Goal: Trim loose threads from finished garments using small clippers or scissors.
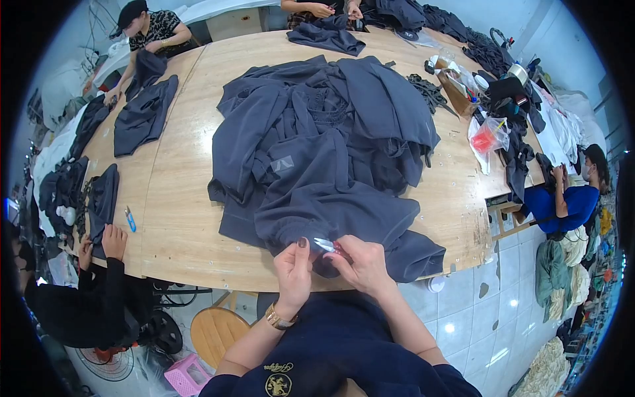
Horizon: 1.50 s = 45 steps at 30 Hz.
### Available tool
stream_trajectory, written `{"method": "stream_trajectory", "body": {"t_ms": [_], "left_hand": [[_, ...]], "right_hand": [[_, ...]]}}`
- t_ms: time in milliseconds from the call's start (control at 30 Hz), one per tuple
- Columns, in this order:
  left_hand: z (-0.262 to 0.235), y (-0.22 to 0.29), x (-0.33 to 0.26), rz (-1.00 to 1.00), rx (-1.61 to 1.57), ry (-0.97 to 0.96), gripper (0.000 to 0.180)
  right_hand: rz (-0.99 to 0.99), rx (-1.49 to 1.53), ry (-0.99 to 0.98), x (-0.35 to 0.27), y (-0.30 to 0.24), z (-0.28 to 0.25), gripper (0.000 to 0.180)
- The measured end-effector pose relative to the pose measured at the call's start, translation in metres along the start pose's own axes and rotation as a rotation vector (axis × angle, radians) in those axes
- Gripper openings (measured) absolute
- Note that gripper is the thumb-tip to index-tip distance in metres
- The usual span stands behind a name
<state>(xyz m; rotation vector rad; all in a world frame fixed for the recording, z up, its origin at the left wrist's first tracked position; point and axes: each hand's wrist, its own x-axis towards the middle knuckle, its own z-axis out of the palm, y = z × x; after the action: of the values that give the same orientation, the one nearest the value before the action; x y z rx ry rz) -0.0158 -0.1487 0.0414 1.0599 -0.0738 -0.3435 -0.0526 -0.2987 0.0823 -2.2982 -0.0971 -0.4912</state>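
Observation:
A heap of dark grey-blue garments (317, 159) covers the middle of the wooden table. At its near edge, a gathered part of one garment (297, 230) lies by my hands. My left hand (293, 274) pinches the cloth edge between thumb and fingers. In my right hand (364, 264) is a pair of thread snips (323, 245) with red handles, its pale blades pointing left toward my left thumb. Any thread between the blades is too small to make out.
The table (185, 198) curves around me. Blue-handled snips (129, 219) lie at left, near a co-worker in black sleeves. Other people handle dark garments at the far side and far left. A red drink cup in a bag (488, 137) stands right. A wooden stool (218, 334) is below left.

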Motion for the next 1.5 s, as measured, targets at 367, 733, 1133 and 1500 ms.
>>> {"method": "stream_trajectory", "body": {"t_ms": [367, 733, 1133, 1500], "left_hand": [[0.015, 0.031, 0.005, -0.067, -0.073, -0.114, 0.025], [0.005, 0.034, 0.002, 0.197, 0.708, 0.01, 0.013], [0.004, 0.037, 0.002, 0.127, 0.651, 0.005, 0.007], [0.02, 0.06, 0.0, 0.211, 0.786, 0.069, 0.012]], "right_hand": [[0.382, 0.87, 0.205, 0.011, -0.008, 0.014, 0.01], [0.315, 0.712, 0.139, 0.021, -0.002, 0.032, 0.017], [-0.029, 0.312, 0.011, 0.023, 0.004, 0.029, 0.027], [0.103, 0.374, -0.028, 0.025, -0.018, 0.028, 0.025]]}}
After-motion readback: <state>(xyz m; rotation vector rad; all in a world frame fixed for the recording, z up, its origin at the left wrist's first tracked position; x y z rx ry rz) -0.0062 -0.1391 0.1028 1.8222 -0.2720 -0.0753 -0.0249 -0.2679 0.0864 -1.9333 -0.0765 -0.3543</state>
